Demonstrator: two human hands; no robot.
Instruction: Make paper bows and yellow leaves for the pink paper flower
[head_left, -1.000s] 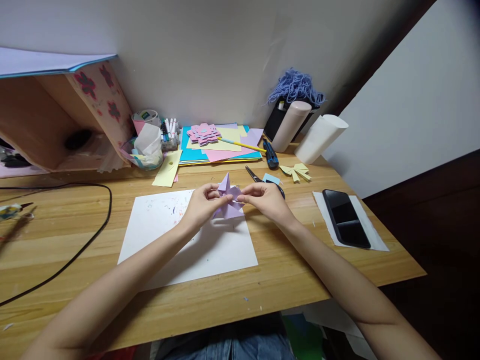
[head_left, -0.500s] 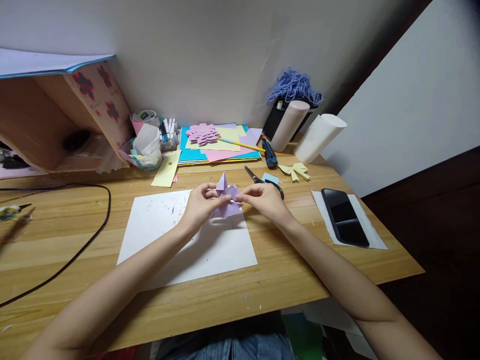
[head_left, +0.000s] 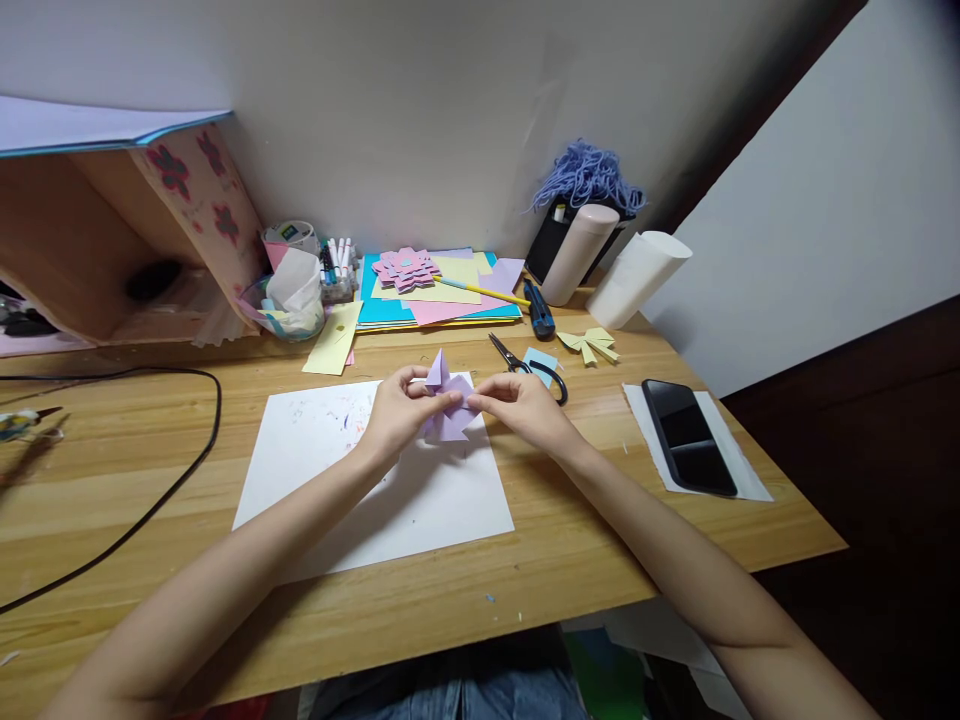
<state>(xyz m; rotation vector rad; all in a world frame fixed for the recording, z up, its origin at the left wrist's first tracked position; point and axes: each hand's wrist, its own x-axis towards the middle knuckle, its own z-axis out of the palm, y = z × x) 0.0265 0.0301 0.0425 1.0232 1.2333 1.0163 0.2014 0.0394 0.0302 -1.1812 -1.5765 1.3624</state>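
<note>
Your left hand (head_left: 401,408) has the folded purple paper (head_left: 452,418) pinched between thumb and fingers, and your right hand (head_left: 531,408) grips its right edge with the fingertips. You have the purple paper up over the top right part of the white sheet (head_left: 442,505), which lies on the wooden surface (head_left: 585,560) and carries small coloured marks (mostly near its upper side). One pointed flap of the purple paper stands up beside your left fingers.

Just beyond your right hand you have the open scissors (head_left: 510,352), with a light blue paper piece (head_left: 541,360) partly under them. Near those sit a yellow paper bow (head_left: 590,346) and a blue and black cutter (head_left: 540,312). Behind the purple paper, toward the wall, you can see a stack of coloured paper (head_left: 386,312) with a pink paper flower (head_left: 406,269) and a yellow pencil (head_left: 487,291) on top.

To your right, the phone (head_left: 688,437) lies on a folded white tissue (head_left: 742,455). To your left, a black cable (head_left: 217,420) curves across the surface, well apart from the purple paper.
</note>
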